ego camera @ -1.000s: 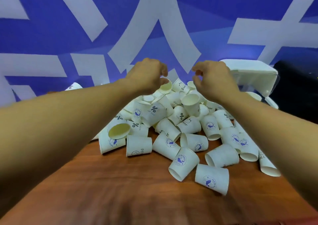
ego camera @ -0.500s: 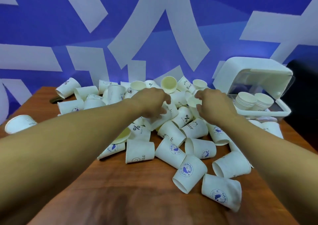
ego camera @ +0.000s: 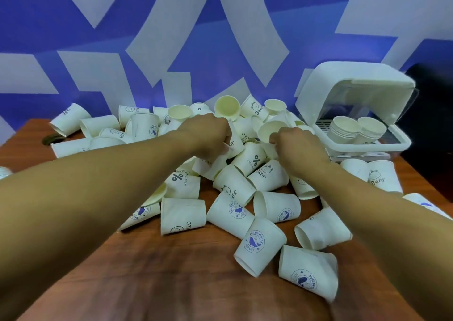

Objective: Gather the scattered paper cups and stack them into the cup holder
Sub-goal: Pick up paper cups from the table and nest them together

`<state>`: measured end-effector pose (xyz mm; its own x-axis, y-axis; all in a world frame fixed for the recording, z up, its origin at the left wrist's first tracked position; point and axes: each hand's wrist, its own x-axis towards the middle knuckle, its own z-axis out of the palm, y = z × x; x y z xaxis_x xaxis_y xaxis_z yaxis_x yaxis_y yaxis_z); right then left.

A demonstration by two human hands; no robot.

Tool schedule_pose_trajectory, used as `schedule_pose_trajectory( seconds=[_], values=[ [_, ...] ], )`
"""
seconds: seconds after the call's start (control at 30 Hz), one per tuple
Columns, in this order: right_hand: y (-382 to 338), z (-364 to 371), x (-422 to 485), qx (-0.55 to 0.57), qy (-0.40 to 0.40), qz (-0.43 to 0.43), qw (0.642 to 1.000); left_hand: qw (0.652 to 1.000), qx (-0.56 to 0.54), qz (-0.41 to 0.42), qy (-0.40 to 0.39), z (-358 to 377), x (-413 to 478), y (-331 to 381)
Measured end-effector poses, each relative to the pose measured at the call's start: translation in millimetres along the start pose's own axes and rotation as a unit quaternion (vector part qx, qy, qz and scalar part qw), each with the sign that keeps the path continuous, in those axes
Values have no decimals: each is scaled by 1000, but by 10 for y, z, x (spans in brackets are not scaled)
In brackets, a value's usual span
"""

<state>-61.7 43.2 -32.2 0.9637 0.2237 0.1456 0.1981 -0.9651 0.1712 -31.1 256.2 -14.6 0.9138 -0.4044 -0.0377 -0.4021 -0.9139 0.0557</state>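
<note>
White, blue-printed paper cups point(ego camera: 182, 214) heaped mid-frame on the tabletop point(ego camera: 171, 284).
The left hand point(ego camera: 208, 134) has its grip curled round a printed cup point(ego camera: 234, 145); the right hand point(ego camera: 300, 146) grip pinches a mouth-up cup point(ego camera: 269, 128) by the rim.

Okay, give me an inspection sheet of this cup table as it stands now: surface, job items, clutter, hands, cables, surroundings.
Surface: wooden table, cups across its far half.
Job's things: paper cups heaped, mostly on their sides; cup holder at right, lid raised, two cup stacks inside.
Clutter: small dark object far left, unclear.
Grippers: left hand grips a printed cup; right hand pinches the rim of a mouth-up cup.
Cables: nothing seen.
Surroundings: blue wall with white shapes; black object at right.
</note>
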Motion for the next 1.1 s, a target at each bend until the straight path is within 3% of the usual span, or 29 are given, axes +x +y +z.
schedule_pose_trajectory(
  seconds=[0.4, 0.67, 1.1],
  values=[
    [340, -441, -326, -16, 124, 20, 992, 989, -12, -16, 147, -513, -96, 586],
    [1034, -631, -659, -37, 160, 97, 982, 967, -18, 51, 251, -650, 209, 1348],
    [2018, -443, -618, -57, 217, 191, 956, 941, 33, 119, 316, -499, 1083, 2184]
  ],
)
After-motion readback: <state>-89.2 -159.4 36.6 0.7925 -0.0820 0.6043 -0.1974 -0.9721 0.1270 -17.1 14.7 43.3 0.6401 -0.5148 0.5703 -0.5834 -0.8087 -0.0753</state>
